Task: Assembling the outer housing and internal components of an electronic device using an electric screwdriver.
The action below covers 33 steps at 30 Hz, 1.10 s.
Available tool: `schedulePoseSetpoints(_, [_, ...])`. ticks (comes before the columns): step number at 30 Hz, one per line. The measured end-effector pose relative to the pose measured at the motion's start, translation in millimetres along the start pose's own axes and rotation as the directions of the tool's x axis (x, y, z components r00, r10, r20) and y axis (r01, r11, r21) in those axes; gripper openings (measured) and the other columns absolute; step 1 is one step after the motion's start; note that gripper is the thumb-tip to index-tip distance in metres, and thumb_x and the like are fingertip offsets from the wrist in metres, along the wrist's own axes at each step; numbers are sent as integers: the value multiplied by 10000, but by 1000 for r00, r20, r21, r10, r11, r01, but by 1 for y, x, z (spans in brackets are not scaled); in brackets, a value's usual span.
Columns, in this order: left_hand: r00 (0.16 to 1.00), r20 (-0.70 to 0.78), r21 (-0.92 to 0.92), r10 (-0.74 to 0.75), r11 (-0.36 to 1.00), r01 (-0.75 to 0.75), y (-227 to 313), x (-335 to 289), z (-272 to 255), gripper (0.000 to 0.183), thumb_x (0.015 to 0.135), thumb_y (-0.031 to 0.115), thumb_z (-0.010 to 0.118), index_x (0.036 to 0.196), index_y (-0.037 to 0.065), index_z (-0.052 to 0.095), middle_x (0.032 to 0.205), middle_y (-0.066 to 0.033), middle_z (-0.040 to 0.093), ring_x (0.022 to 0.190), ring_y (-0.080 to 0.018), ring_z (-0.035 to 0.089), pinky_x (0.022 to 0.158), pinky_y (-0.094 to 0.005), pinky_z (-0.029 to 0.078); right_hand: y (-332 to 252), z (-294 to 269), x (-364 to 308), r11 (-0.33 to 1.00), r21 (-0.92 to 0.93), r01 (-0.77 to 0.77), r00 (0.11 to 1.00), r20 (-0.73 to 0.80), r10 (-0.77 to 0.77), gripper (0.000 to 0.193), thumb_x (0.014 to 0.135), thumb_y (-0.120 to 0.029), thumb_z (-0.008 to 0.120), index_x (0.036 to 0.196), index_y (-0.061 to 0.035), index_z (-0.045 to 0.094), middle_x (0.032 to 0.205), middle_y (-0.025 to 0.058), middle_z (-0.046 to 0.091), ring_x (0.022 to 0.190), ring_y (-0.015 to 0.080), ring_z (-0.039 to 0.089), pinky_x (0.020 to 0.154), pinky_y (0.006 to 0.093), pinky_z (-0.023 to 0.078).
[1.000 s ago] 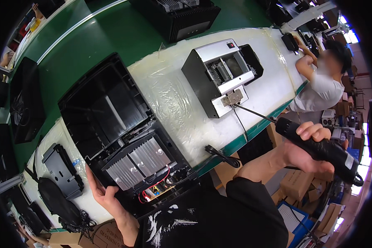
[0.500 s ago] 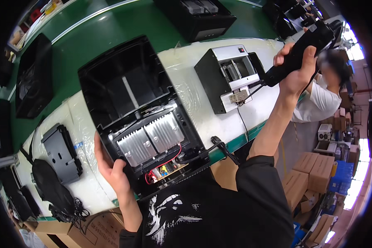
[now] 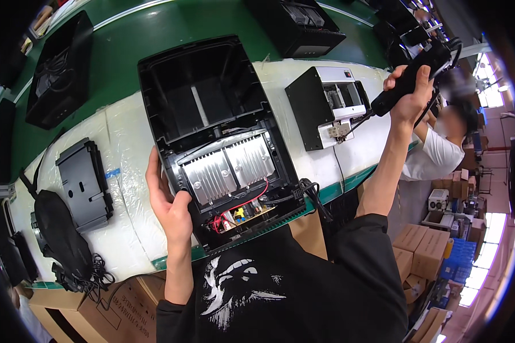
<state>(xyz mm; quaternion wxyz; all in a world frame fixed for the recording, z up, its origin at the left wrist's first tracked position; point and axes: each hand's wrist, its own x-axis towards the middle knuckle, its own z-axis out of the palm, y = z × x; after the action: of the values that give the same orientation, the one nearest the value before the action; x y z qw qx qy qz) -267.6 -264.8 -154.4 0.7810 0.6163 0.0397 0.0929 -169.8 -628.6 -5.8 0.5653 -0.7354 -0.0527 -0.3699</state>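
My right hand (image 3: 413, 100) is wrapped round a black electric screwdriver (image 3: 407, 87), held slanting at the upper right. Its thin bit points down to the left and reaches the metal block (image 3: 339, 132) on the front of a screw feeder (image 3: 310, 111), a black and silver box. A black plastic housing (image 3: 195, 80) lies open before me, near the table's front edge. Two finned silver heat sinks (image 3: 232, 171) sit in it, with red wires and a small circuit board (image 3: 241, 218) below them. My left hand (image 3: 171, 214) grips the housing's left side, thumb on the rim.
On the left lie a flat dark plastic panel (image 3: 84, 186) and a black pouch-like item (image 3: 63, 231) with coiled cables. More black housings (image 3: 60, 68) stand on the green table (image 3: 154, 34). A person in a white shirt (image 3: 435, 154) is at the right; cartons (image 3: 426, 246) are stacked beyond.
The whole view has shifted a little, carrying the housing and feeder right in the picture. The screwdriver's bit remains at the feeder's front, and my left hand keeps its grip on the housing.
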Motion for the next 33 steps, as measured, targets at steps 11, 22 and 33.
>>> schedulePoseSetpoints(11, [1000,13,-8,-14,1000,14,0,1,4,810,578,-86,378,1381,-42,290,1394,-179,331,1259,-275,380,1065,-337,259,-39,-14,-3,983,160,-94,977,204,60,443,929,-425,455,1270,-150,388,701,73,499,541,161,473,507,309,419])
schedulePoseSetpoints(22, [1000,-27,20,-13,1000,14,3,1,6,821,566,-86,386,1380,-49,289,1348,-183,397,1220,-239,425,1041,-309,292,-149,-5,-76,549,835,45,862,246,-444,275,766,-241,706,693,-85,491,645,-22,497,541,55,504,546,148,415])
schedulePoseSetpoints(33, [1000,-1,42,-12,999,12,6,-1,4,794,601,-91,397,1385,-45,279,1376,-195,362,1212,-235,438,1035,-308,308,-140,-7,-104,703,707,-80,913,335,-233,227,723,-45,745,723,-3,522,581,95,522,448,155,567,443,222,555])
